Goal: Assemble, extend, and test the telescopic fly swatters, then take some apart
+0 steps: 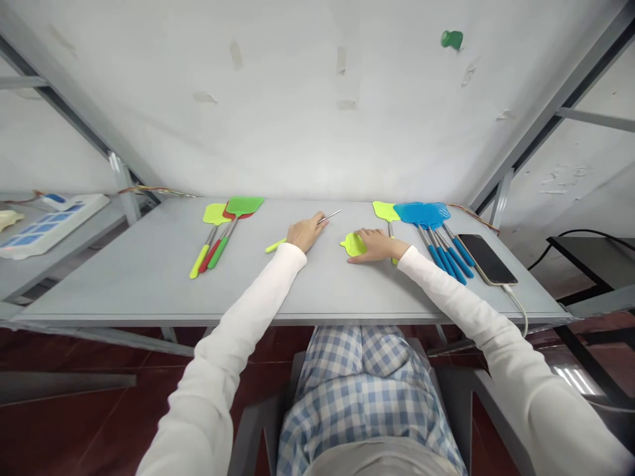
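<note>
My left hand is closed around a thin metal rod with a yellow-green handle. The rod's bare tip points up and to the right. A short way right of the tip, my right hand grips a loose yellow-green fly swatter head, a perforated paddle with a small stem pointing left. Rod and head are apart. Just behind my right hand lies a whole yellow-green fly swatter, its handle partly hidden by the hand.
Several blue fly swatters lie overlapped at the right, beside a phone with a white cable. At the left are a yellow-green swatter, a green swatter and a red swatter. A white power strip sits farther left.
</note>
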Demonstrator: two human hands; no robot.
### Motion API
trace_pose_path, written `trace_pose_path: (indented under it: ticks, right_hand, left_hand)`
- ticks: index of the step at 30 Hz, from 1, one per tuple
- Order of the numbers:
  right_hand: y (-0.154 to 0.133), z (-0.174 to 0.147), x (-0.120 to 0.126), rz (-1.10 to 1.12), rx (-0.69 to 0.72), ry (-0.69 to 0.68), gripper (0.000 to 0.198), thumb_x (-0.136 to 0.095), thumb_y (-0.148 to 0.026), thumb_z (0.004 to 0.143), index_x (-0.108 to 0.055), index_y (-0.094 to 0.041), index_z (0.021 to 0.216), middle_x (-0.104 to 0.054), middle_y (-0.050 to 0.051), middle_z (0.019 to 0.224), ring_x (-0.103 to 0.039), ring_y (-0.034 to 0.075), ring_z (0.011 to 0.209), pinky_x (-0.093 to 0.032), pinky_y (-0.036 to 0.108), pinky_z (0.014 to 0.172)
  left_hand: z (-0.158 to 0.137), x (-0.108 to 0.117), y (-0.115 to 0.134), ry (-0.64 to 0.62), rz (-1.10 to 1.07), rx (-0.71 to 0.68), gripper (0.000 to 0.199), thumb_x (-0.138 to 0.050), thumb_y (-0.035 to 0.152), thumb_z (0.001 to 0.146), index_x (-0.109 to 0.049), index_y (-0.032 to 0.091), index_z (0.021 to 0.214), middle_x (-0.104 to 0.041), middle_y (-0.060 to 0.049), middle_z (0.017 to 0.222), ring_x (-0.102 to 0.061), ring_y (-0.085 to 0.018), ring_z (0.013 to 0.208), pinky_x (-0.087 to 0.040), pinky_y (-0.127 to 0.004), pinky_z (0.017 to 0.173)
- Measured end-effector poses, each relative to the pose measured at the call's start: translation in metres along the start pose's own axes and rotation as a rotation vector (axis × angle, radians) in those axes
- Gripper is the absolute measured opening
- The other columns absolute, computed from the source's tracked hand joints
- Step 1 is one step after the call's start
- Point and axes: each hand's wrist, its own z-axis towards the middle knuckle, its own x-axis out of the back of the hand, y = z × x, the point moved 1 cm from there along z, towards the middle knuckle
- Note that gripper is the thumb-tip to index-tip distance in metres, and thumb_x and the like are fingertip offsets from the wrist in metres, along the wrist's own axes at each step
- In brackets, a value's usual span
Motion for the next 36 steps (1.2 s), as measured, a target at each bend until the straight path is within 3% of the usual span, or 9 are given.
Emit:
trace_pose_path:
  ticks: [4,9,13,17,20,24,28,36]
  right_hand:
    - [-0.012,-0.008,0.01,-0.043,0.027,0.002,0.065,-0.059,-0.055,0.077,-0.05,-0.011,0.124,-0.064,0.019,0.113,-0.06,0.031,0.106,-0.043,0.035,0.085]
    - [-0.017,-0.02,0.031,-0.185,-0.055,0.125,0.035,-0.043,-0.032,0.09,-0.058,-0.016,0.117,-0.071,0.013,0.089,-0.067,0.025,0.082,-0.04,0.029,0.067]
    - [0.007,-0.024,0.039,-0.138,-0.149,0.368,0.04,-0.036,-0.024,0.092,-0.054,-0.021,0.127,-0.072,0.009,0.096,-0.066,0.023,0.088,-0.04,0.028,0.069]
    - [0.03,-0.022,0.027,-0.168,-0.028,0.598,0.048,-0.023,-0.018,0.096,-0.04,-0.018,0.141,-0.056,0.011,0.133,-0.053,0.021,0.117,-0.039,0.031,0.088]
    - [0.037,-0.018,0.012,-0.278,0.015,0.631,0.051,-0.022,-0.015,0.096,-0.034,-0.021,0.146,-0.05,0.011,0.139,-0.05,0.023,0.116,-0.037,0.035,0.089]
    - [0.038,-0.011,-0.001,-0.355,-0.023,0.641,0.053,-0.026,-0.013,0.095,-0.032,-0.024,0.147,-0.057,0.012,0.124,-0.053,0.022,0.098,-0.035,0.036,0.081]
    - [0.04,-0.008,-0.005,-0.382,-0.012,0.682,0.052,-0.029,-0.013,0.095,-0.034,-0.023,0.146,-0.058,0.011,0.111,-0.05,0.021,0.092,-0.034,0.035,0.077]
    - [0.036,-0.008,-0.007,-0.434,0.007,0.703,0.049,-0.032,-0.013,0.095,-0.038,-0.024,0.143,-0.059,0.01,0.106,-0.048,0.021,0.088,-0.031,0.035,0.075]
  left_hand:
    - [0.006,0.001,0.016,0.02,-0.018,-0.113,0.049,-0.018,0.054,0.095,-0.052,0.032,0.122,-0.07,-0.005,0.103,-0.065,-0.021,0.091,-0.041,-0.028,0.072]
    - [0.007,-0.003,0.021,0.082,-0.016,-0.183,0.046,-0.021,0.046,0.098,-0.049,0.03,0.131,-0.062,-0.007,0.12,-0.063,-0.019,0.099,-0.043,-0.026,0.076]
    - [0.003,-0.005,0.02,0.065,-0.041,-0.218,0.046,-0.021,0.042,0.099,-0.038,0.035,0.141,-0.061,-0.004,0.124,-0.062,-0.017,0.103,-0.044,-0.025,0.079]
    - [-0.002,-0.005,0.024,0.042,-0.012,-0.244,0.048,-0.021,0.042,0.098,-0.033,0.038,0.144,-0.064,-0.004,0.117,-0.063,-0.017,0.099,-0.044,-0.025,0.077]
    - [-0.006,-0.004,0.029,0.061,0.015,-0.256,0.049,-0.019,0.043,0.098,-0.035,0.038,0.144,-0.066,-0.004,0.112,-0.064,-0.018,0.095,-0.045,-0.025,0.072]
    - [-0.009,-0.005,0.033,0.105,0.029,-0.269,0.049,-0.019,0.043,0.098,-0.037,0.039,0.143,-0.068,-0.003,0.109,-0.065,-0.019,0.09,-0.044,-0.026,0.067]
    - [-0.009,-0.007,0.033,0.116,0.018,-0.261,0.049,-0.02,0.045,0.098,-0.041,0.039,0.141,-0.069,-0.003,0.107,-0.065,-0.019,0.089,-0.044,-0.027,0.067]
    - [-0.005,-0.009,0.03,0.17,-0.076,-0.269,0.046,-0.025,0.047,0.097,-0.045,0.04,0.138,-0.069,-0.001,0.112,-0.065,-0.018,0.093,-0.044,-0.026,0.07]
